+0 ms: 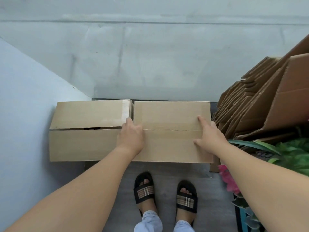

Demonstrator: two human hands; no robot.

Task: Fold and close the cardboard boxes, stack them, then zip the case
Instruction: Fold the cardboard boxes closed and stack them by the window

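Two closed cardboard boxes stand side by side against the wall. The right box (170, 118) has its top flaps shut along a middle seam. My left hand (131, 136) lies over its left edge, the fingers curling down into the gap between the boxes. My right hand (209, 133) rests on its right end, forefinger and thumb spread on the top and the other fingers over the right edge. The left box (85, 129) has its flaps down, with a small dark gap at the seam. No case is in view.
A leaning pile of flattened cardboard (260, 101) fills the right side. Green leaves (291, 153) and a pink flower (229, 180) stand below it. A pale blue wall (25, 114) closes the left, a grey wall (150, 56) the back. My sandalled feet (165, 196) stand on grey floor.
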